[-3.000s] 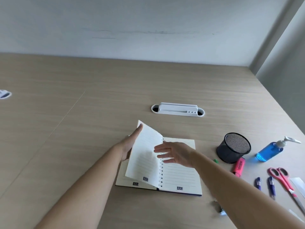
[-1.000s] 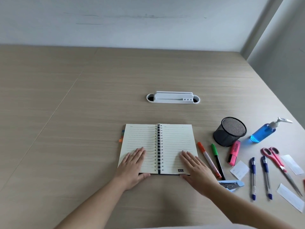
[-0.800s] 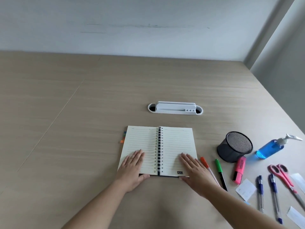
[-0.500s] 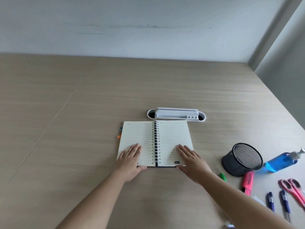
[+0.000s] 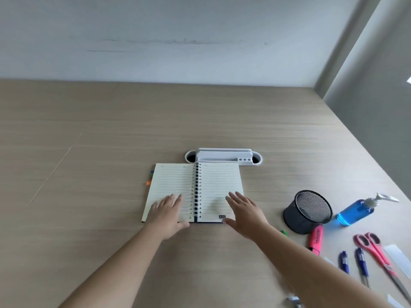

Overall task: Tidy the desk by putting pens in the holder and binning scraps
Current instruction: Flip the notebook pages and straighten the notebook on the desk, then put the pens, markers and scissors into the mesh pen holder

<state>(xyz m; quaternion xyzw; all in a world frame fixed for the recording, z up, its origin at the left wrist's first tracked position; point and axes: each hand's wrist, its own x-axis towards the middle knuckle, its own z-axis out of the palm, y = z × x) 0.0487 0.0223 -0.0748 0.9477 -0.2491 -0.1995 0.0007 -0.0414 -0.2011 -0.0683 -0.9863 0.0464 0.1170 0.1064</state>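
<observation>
Pressing flat on open spiral notebook, left hand and right hand, both spread, gripping nothing. Blue pens, pink highlighter lie on table right, beside empty mesh pen holder.

Black mesh holder; pink highlighter; blue pens (two)

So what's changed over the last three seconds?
The spiral notebook, mid page-turn before, now lies open flat, pushed away until it touches the white desk organiser. Both hands rest flat on it. Black mesh holder and pens unmoved.
</observation>
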